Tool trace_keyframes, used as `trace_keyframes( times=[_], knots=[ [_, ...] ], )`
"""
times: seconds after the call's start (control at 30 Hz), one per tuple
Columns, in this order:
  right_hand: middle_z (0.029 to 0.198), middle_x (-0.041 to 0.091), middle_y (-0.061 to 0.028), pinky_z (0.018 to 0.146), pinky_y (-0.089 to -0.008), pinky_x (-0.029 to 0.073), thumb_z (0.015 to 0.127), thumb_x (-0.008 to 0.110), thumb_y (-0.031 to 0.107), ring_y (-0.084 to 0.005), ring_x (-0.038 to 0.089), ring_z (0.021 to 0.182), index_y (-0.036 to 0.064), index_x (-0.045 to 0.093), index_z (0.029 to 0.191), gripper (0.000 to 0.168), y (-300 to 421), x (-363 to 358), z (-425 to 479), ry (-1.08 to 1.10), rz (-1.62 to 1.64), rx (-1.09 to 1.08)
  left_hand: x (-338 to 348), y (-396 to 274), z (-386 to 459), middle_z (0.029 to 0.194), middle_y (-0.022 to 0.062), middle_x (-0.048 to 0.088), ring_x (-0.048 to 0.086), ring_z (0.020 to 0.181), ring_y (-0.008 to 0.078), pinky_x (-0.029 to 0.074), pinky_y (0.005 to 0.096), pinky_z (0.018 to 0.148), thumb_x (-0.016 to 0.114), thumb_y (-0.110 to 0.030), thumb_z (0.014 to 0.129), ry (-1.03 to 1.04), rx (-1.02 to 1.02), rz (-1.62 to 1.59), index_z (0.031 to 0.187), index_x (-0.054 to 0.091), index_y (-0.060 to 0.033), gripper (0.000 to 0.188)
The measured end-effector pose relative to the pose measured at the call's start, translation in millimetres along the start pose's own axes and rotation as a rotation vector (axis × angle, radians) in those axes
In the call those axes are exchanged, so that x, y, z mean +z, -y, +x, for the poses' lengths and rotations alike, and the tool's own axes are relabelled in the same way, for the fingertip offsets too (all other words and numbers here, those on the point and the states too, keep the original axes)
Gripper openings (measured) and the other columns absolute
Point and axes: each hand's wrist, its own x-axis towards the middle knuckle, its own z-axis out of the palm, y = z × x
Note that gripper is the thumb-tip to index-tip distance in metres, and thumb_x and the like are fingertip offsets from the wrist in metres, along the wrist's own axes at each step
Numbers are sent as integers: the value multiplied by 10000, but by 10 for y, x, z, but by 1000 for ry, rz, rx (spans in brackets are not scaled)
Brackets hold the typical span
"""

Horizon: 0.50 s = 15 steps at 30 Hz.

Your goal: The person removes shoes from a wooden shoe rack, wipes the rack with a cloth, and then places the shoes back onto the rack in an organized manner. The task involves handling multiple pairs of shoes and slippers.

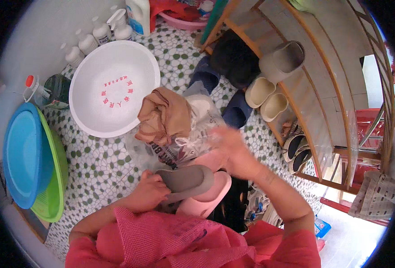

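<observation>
My left hand point(147, 193) grips the near-left end of a grey slipper point(187, 179). Under and beside that slipper are pink slippers point(214, 192), close in front of my body. My right hand point(232, 150) is blurred, over the right side of a clear plastic bag point(200, 142) that bears printing; whether its fingers hold anything is not clear. Inside the bag's far end a whitish shoe point(199, 105) shows through. A crumpled brown cloth point(165, 114) lies on top of the bag.
A white basin point(113, 90) stands at the left, near blue point(23, 154) and green point(55, 194) basins. White bottles point(86, 43) line the wall. Dark blue slippers point(237, 109) and cream clogs point(260, 92) are before a wooden rack point(301, 114) holding a grey clog point(278, 65).
</observation>
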Motion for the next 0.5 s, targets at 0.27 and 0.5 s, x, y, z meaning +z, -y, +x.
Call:
trace_keyframes(
  times=[0.27,0.5],
  knots=[
    [1379,412,-182,1046,-380,338,856,660,311,-300,417,1263,24,295,1432,741,543,24,-44,541,847,454,-695,-156,145,792,-68,578,497,960,135,299,506,952,632,-172,726,-37,314,108,808,654,-170,85],
    [1367,466,-134,1035,-361,371,856,641,224,-269,480,1224,-8,370,1391,643,493,-771,-331,322,1211,846,-1105,-388,396,1061,18,607,501,1087,233,346,485,960,649,-60,754,-820,281,73,863,649,-107,118]
  ],
)
